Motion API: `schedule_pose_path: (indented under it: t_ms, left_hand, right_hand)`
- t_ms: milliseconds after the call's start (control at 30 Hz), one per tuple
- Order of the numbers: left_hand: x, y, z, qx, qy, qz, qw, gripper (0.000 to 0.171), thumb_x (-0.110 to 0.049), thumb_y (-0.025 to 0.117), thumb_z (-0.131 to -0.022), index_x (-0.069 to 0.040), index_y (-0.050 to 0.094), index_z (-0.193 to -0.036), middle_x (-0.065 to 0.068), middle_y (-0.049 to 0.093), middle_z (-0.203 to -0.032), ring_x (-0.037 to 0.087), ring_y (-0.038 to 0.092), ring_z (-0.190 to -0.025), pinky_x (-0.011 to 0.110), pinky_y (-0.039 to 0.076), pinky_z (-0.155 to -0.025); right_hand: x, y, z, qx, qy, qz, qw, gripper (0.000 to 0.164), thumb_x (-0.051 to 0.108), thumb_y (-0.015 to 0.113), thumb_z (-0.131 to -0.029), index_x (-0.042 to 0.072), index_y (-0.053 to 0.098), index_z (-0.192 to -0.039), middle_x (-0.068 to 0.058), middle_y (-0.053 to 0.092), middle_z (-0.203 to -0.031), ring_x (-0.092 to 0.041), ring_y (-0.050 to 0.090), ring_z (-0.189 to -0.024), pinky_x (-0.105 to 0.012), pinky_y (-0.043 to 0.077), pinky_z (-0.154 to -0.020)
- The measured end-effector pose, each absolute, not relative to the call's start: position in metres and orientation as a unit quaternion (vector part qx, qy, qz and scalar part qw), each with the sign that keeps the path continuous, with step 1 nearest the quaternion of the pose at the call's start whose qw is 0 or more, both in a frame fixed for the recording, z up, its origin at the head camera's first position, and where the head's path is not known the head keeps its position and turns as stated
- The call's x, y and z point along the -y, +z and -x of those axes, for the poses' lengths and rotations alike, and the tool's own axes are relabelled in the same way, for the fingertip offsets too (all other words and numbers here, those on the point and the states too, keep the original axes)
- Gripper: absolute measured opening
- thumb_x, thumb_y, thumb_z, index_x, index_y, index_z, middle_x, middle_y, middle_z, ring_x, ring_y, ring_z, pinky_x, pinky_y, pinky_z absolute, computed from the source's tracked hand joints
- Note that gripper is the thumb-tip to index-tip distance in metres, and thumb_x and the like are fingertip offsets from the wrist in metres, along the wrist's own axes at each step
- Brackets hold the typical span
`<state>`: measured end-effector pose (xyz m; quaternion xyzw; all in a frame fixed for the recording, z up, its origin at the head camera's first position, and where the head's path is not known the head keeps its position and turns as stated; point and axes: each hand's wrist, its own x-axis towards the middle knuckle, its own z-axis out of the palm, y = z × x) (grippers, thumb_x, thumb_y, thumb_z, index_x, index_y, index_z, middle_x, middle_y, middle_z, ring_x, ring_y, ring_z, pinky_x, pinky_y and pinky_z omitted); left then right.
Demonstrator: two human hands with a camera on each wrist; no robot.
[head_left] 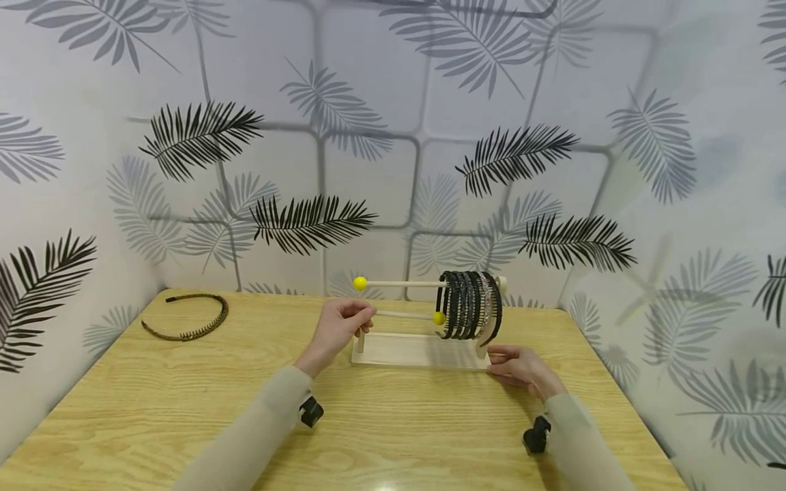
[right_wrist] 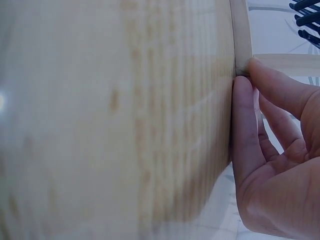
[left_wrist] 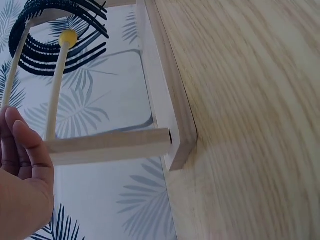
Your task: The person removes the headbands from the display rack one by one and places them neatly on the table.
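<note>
A pale wooden headband rack point(head_left: 417, 351) stands on the table, with a flat base, a post at each end and two rods. Yellow balls cap the rods: one ball point(head_left: 360, 283) at upper left, another ball point(head_left: 439, 318) by the bands. Several dark toothed headbands point(head_left: 467, 305) hang together at the rack's right end. My left hand point(head_left: 340, 331) grips the left post point(left_wrist: 110, 145) near its top, fingers partly hidden. My right hand point(head_left: 522, 366) pinches the base's front right corner; in the right wrist view the thumb and index finger point(right_wrist: 246, 125) meet there.
A brown toothed headband point(head_left: 215, 324) lies alone on the wooden table point(head_left: 399, 423) at the far left. Behind the rack rises a wall covering point(head_left: 368, 177) with a leaf pattern, meeting the table's back edge.
</note>
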<state>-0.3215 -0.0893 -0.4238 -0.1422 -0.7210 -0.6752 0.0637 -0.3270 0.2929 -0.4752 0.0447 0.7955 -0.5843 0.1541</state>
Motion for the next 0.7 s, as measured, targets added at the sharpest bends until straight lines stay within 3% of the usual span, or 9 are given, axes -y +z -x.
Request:
schedule_pose_path:
  t_ms: [167, 367, 700]
  left_hand:
    - [0.078, -0.423, 0.319, 0.702, -0.690, 0.158, 0.077, 0.020, -0.015, 0.067, -0.094, 0.004, 0.071, -0.101, 0.003, 0.067, -0.071, 0.012, 0.061, -0.061, 0.025, 0.051, -0.054]
    - [0.068, -0.426, 0.318, 0.693, -0.691, 0.182, 0.089, 0.025, -0.013, 0.066, -0.095, 0.010, 0.068, -0.103, 0.014, 0.067, -0.072, 0.014, 0.059, -0.059, 0.022, 0.048, -0.052]
    - [0.051, -0.431, 0.319, 0.701, -0.681, 0.196, 0.081, 0.016, -0.017, 0.068, -0.094, -0.002, 0.074, -0.097, 0.014, 0.071, -0.081, 0.016, 0.066, -0.068, 0.027, 0.053, -0.058]
  right_hand:
    - [-0.293, -0.476, 0.327, -0.798, -0.582, -0.050, 0.152, 0.057, -0.004, 0.065, -0.090, -0.007, 0.044, -0.142, -0.014, 0.063, -0.114, -0.009, 0.066, -0.088, -0.030, 0.058, -0.084]
    - [-0.293, -0.476, 0.326, -0.800, -0.578, -0.053, 0.152, 0.057, -0.003, 0.066, -0.090, -0.006, 0.044, -0.143, -0.015, 0.063, -0.116, -0.009, 0.067, -0.089, -0.031, 0.058, -0.084]
    - [-0.293, -0.476, 0.326, -0.799, -0.579, -0.051, 0.157, 0.059, -0.002, 0.067, -0.090, -0.005, 0.044, -0.144, -0.010, 0.063, -0.111, -0.008, 0.067, -0.087, -0.030, 0.058, -0.083]
